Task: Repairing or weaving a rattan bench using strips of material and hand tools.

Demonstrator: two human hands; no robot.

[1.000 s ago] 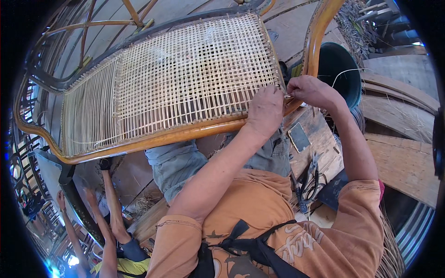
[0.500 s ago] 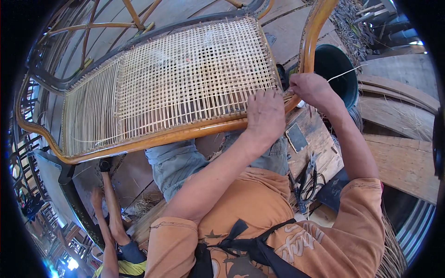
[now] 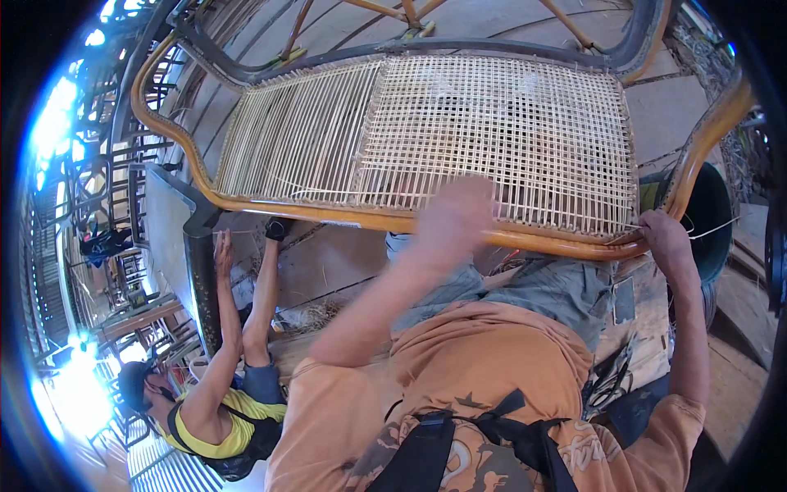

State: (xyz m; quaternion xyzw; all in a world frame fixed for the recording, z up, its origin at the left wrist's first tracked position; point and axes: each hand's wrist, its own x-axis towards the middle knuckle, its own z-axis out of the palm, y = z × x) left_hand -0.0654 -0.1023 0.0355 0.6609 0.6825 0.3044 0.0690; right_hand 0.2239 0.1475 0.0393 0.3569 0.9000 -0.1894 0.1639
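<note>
A bent rattan furniture frame lies across in front of me, its inside strung with pale cane. The woven cane panel is an open lattice at the middle and right, while parallel strands fill the left end. My left hand is smeared by motion above the near rail and the lattice's lower edge; its fingers cannot be made out. At the near right corner, my right hand is closed around a thin cane strand, whose loose end trails to the right.
A dark green bucket stands behind the right corner. Pliers lie by a board at my right hip. To the left, a co-worker in a yellow shirt sits near a dark-edged panel. Planks lie at the right.
My left hand has left the right corner and moved leftward along the near rail. The right hand stays at the corner. The view has turned left, bringing more of the co-worker in.
</note>
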